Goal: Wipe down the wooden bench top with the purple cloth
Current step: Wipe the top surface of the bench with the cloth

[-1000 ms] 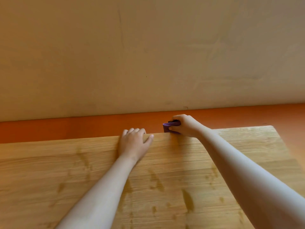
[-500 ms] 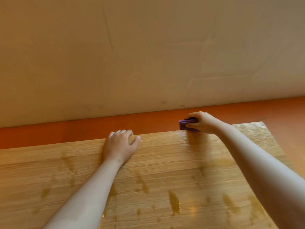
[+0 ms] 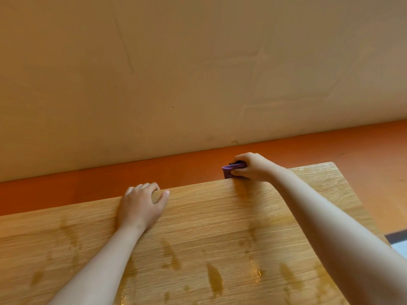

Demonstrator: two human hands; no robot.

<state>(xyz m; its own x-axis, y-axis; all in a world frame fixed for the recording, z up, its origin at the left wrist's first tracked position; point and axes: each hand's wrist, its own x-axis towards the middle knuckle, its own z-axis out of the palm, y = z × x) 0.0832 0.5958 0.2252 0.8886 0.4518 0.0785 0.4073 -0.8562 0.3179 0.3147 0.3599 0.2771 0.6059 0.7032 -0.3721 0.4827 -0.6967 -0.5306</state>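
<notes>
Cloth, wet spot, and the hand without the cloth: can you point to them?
Cloth [image 3: 228, 171]: head view, its bare left end.
Wet spot [image 3: 214, 279]: head view, middle of one long streak.
Left hand [image 3: 141, 209]: head view, back of the hand.

We log that the bare right grip, pinching the small folded purple cloth, has travelled rightward along the far edge of the light wooden table, toward its far right corner. Most of that travel fell early. The gap to the left grip has widened. A grey-and-white strip has entered our view at the lower right.
</notes>
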